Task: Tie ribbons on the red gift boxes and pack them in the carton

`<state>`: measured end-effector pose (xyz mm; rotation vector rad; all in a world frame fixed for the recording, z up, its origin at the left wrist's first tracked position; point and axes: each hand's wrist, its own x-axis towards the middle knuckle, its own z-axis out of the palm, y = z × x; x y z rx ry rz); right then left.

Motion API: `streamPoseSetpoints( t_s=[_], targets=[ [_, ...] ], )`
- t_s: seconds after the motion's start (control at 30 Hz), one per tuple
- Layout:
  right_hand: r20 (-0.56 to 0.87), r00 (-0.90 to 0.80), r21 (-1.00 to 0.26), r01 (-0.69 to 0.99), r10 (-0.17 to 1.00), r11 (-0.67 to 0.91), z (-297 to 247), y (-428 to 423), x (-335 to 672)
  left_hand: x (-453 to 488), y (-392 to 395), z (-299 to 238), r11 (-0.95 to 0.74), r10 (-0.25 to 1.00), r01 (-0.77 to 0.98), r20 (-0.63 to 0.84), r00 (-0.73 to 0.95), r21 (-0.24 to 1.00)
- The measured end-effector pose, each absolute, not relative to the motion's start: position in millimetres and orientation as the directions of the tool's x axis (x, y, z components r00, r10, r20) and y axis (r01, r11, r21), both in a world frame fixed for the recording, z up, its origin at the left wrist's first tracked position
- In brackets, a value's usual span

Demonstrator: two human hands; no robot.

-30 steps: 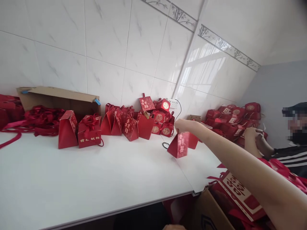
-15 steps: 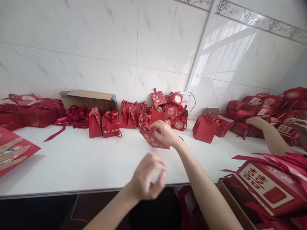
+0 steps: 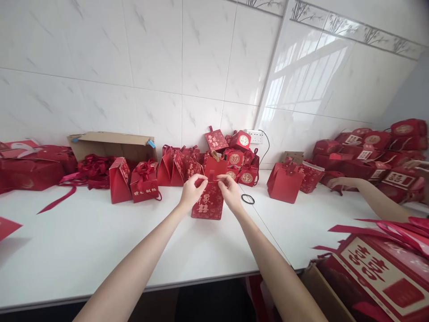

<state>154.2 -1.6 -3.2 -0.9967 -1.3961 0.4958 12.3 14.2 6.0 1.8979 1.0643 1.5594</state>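
A red gift box (image 3: 212, 206) with pale printed characters stands upright on the white table in front of me. My left hand (image 3: 191, 193) pinches its top edge near the left corner, and my right hand (image 3: 232, 193) pinches the top edge near the right corner. Between my fingertips a small red tab shows at the top of the box. Just right of my right hand lies a thin black loop (image 3: 248, 199). Directly behind is a plain red panel or box (image 3: 216, 167), partly hidden by the box I hold.
Left are two red boxes, a pile of dark red ribbon (image 3: 95, 172) and a cardboard box (image 3: 114, 142). Small red boxes stand against the tiled wall by a power strip (image 3: 256, 136). Another person's hand (image 3: 342, 183) reaches toward stacked red boxes. A large printed box (image 3: 375, 268) fills the lower right.
My left hand has risen from near the table's front edge to the gift box. The box has turned from tilted to upright, facing me. Another person's hand with a red sheet has left at far left.
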Motion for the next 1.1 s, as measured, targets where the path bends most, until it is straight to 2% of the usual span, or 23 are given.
streamPoseSetpoints(
  t_s=[0.2,0.37,0.53,0.8,1.1],
  targets=[
    [0.581,0.189,-0.807,0.261,0.791,0.53,-14.0,-2.8,140.8,12.8,10.3,-5.2,-0.609,0.771,0.247,0.636,-0.041,0.754],
    [0.586,0.121,-0.801,0.233,0.801,0.551,-13.4,-13.8,142.5,5.6,0.1,0.6,-0.672,0.737,0.209,0.668,0.1,0.71],
    [0.583,0.094,-0.798,0.252,0.807,0.548,-12.5,-23.3,141.8,6.0,-7.4,6.2,-0.655,0.749,0.207,0.66,0.055,0.726],
    [0.593,0.093,-0.791,0.253,0.8,0.557,-11.4,-27.2,142.3,7.6,-14.1,4.7,-0.749,0.652,0.251,0.75,0.111,0.613],
    [0.582,0.067,-0.798,0.242,0.811,0.552,-13.1,-26.5,143.8,0.8,-12.0,4.4,-0.71,0.704,0.175,0.688,0.175,0.682]
  ],
)
